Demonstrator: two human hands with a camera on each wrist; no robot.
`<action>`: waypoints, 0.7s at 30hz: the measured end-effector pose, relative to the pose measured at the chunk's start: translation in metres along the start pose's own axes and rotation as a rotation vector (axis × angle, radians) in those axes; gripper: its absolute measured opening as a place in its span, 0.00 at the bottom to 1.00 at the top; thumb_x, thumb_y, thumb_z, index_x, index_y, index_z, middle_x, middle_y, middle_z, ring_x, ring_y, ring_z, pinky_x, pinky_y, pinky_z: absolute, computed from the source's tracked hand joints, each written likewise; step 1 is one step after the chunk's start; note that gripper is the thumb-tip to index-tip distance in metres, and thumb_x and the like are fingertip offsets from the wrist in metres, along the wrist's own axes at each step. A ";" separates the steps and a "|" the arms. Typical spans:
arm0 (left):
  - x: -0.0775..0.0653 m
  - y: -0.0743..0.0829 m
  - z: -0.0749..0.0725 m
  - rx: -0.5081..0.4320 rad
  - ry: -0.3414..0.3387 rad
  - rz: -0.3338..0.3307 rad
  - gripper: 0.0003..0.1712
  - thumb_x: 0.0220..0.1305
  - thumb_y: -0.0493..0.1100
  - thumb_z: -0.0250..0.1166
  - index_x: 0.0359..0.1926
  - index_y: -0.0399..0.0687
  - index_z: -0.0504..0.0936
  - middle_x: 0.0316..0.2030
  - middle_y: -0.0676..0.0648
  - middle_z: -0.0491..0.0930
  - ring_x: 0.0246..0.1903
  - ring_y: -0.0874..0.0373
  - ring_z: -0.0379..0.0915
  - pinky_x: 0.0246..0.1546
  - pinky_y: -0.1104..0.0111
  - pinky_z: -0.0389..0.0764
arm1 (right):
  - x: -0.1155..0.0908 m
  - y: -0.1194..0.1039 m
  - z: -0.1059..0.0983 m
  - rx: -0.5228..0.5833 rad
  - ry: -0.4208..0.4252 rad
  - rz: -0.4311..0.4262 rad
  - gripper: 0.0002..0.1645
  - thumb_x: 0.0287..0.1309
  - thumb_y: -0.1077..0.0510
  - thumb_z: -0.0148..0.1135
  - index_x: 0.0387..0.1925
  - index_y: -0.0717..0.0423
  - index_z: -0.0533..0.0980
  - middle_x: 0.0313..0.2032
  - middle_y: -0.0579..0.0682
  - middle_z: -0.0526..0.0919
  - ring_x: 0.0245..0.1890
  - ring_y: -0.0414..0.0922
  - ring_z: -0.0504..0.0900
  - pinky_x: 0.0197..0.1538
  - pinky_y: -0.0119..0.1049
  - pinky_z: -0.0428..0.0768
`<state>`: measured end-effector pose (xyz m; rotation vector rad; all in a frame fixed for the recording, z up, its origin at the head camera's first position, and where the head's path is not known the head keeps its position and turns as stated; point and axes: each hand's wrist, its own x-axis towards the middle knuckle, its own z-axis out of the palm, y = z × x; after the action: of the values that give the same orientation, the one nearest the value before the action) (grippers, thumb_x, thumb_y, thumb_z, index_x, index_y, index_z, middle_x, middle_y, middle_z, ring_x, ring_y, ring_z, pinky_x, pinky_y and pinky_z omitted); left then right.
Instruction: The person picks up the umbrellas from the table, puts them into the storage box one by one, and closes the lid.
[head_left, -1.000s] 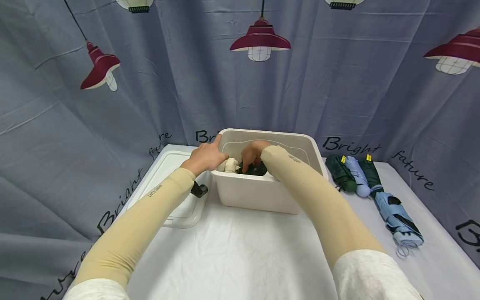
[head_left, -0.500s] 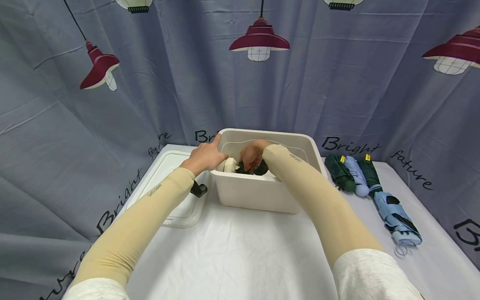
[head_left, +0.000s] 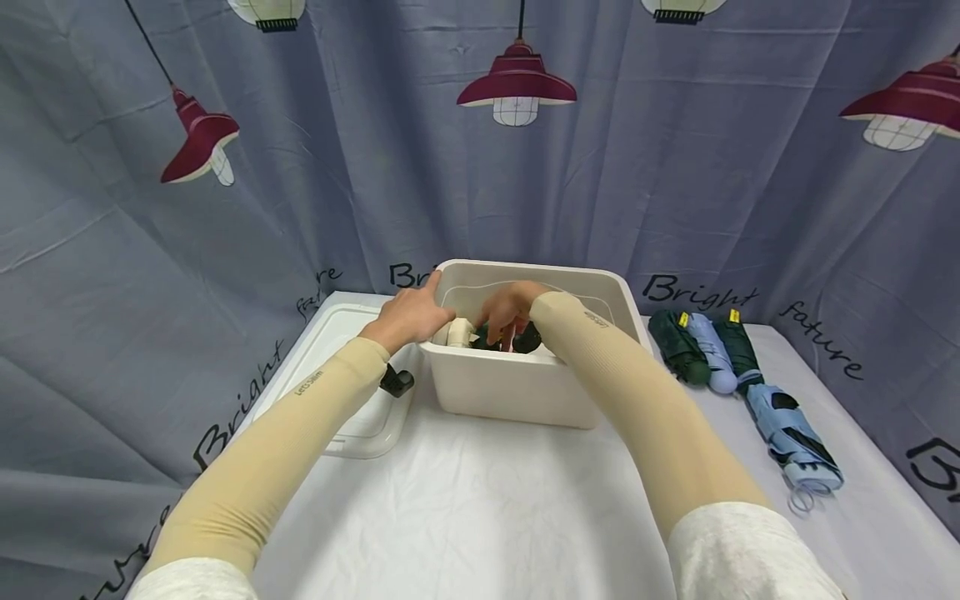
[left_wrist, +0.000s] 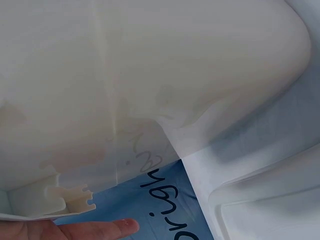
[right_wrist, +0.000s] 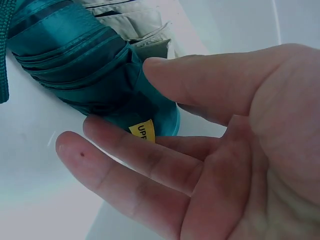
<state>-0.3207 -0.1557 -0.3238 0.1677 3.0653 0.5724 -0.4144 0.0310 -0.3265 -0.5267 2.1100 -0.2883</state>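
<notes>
In the head view, a white plastic bin (head_left: pixel 517 383) stands at the back of the table. My left hand (head_left: pixel 411 318) rests on its left rim, thumb pointing inward over the edge; the left wrist view shows a finger lying straight along the bin's rim. My right hand (head_left: pixel 508 308) reaches down inside the bin. A folded dark teal-green umbrella (right_wrist: pixel 75 55) with a yellow tag (right_wrist: pixel 143 131) lies there. The right hand's thumb and fingers are spread around the umbrella's tagged end, the thumb right at its side. A cream folded umbrella (head_left: pixel 460 332) lies at the bin's left.
The white lid (head_left: pixel 367 429) lies flat left of the bin, under my left forearm. Several folded umbrellas lie right of the bin: a dark green one (head_left: pixel 678 348), a light blue one (head_left: pixel 711 354) and a light blue bundle with dark straps (head_left: pixel 798 442). A curtain (head_left: pixel 585 208) hangs behind.
My right hand has shifted slightly inside the bin and its fingers have loosened, with more of the contents showing beneath it. My left hand stays on the rim.
</notes>
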 end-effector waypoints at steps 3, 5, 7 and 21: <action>0.000 0.001 0.001 0.006 0.004 0.002 0.47 0.63 0.59 0.53 0.80 0.57 0.47 0.58 0.36 0.78 0.47 0.42 0.78 0.39 0.52 0.77 | -0.004 0.000 0.001 -0.019 0.011 0.003 0.43 0.69 0.59 0.57 0.80 0.49 0.52 0.74 0.56 0.63 0.56 0.51 0.84 0.61 0.49 0.71; 0.000 0.001 0.001 0.012 0.004 0.004 0.47 0.63 0.59 0.53 0.80 0.57 0.47 0.58 0.36 0.78 0.47 0.42 0.78 0.40 0.51 0.77 | -0.006 -0.001 0.002 -0.029 0.017 0.007 0.43 0.69 0.58 0.57 0.80 0.50 0.52 0.74 0.56 0.63 0.56 0.50 0.84 0.64 0.51 0.69; -0.001 0.001 0.001 0.017 0.001 0.004 0.48 0.63 0.59 0.53 0.80 0.57 0.46 0.59 0.36 0.78 0.49 0.42 0.78 0.41 0.50 0.77 | -0.008 0.000 0.002 -0.037 0.025 0.015 0.43 0.69 0.57 0.56 0.80 0.50 0.51 0.74 0.57 0.63 0.56 0.49 0.84 0.66 0.52 0.68; -0.002 0.003 0.001 0.019 -0.013 -0.009 0.50 0.64 0.60 0.53 0.81 0.56 0.43 0.62 0.35 0.76 0.51 0.42 0.78 0.42 0.51 0.77 | -0.017 0.009 0.003 -0.016 0.054 0.006 0.42 0.70 0.57 0.56 0.80 0.49 0.51 0.75 0.55 0.62 0.66 0.54 0.76 0.67 0.56 0.69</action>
<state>-0.3187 -0.1532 -0.3237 0.1574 3.0577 0.5400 -0.4056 0.0468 -0.3189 -0.5274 2.1669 -0.2860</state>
